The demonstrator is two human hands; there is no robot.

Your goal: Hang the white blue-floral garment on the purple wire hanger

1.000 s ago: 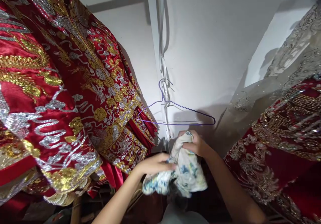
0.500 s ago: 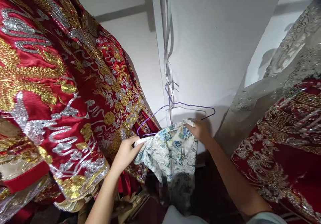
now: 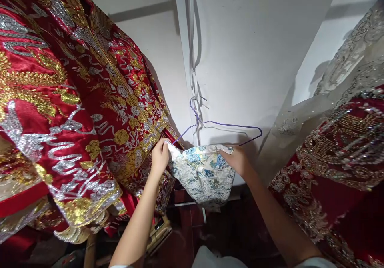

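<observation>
A white garment with blue and green flowers (image 3: 207, 172) is stretched by its top edge between my hands. My left hand (image 3: 160, 158) is closed on its left top corner, right at the left end of a purple wire hanger (image 3: 232, 124). My right hand (image 3: 238, 160) pinches the right top edge, just below the hanger's right arm. The hanger hooks onto a white chain-like strip (image 3: 195, 86) against the wall. Its left end and lower bar are hidden behind my left hand and the cloth; whether they sit inside the garment I cannot tell.
On the left hangs a red jacket (image 3: 120, 96) with gold and silver embroidery, close to my left arm. A beaded dark red garment (image 3: 336, 148) and a sheer pale one (image 3: 288, 124) hang on the right. Behind is a white wall (image 3: 246, 52); the floor below is dark.
My left hand has moved up and right with the garment's left corner, covering the hanger's left end. The top edge is now more level. The view has shifted slightly.
</observation>
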